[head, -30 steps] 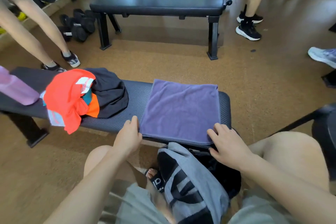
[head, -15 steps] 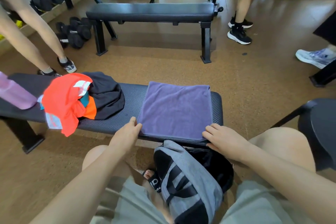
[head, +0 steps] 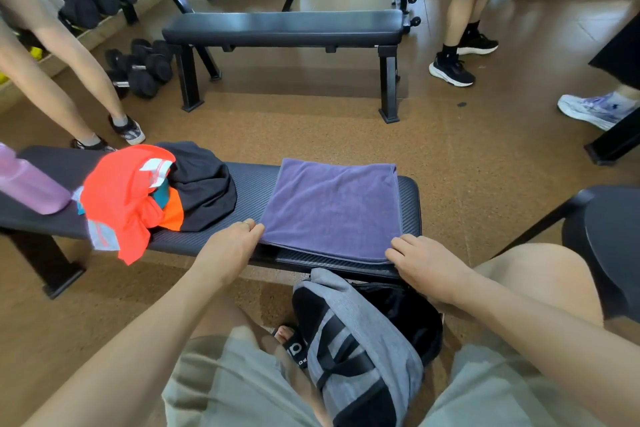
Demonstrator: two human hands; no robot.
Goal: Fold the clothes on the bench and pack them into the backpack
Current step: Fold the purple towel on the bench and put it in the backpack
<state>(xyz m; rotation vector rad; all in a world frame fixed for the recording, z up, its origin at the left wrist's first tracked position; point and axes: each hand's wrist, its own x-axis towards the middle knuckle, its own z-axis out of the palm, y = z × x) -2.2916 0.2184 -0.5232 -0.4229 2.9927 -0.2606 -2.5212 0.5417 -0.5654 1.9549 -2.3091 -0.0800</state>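
Note:
A folded purple towel [head: 334,208] lies flat on the right end of the black bench [head: 252,184]. My left hand [head: 230,246] pinches its near left corner. My right hand [head: 424,262] grips its near right corner, fingers curled over the edge. A crumpled orange garment [head: 121,198] and a black garment [head: 204,187] lie heaped on the bench to the left. The grey and black backpack [head: 356,347] stands open on the floor between my knees, just below the bench's front edge.
A pink bottle [head: 29,184] lies at the bench's far left. A second black bench [head: 284,28] stands behind, with dumbbells [head: 138,69] on the floor at its left. Several people's legs stand at the left and right. A black seat [head: 609,239] sits at the right.
Both hands have slid slightly along the towel's near edge to its corners and closed on them. The view has tilted up a little.

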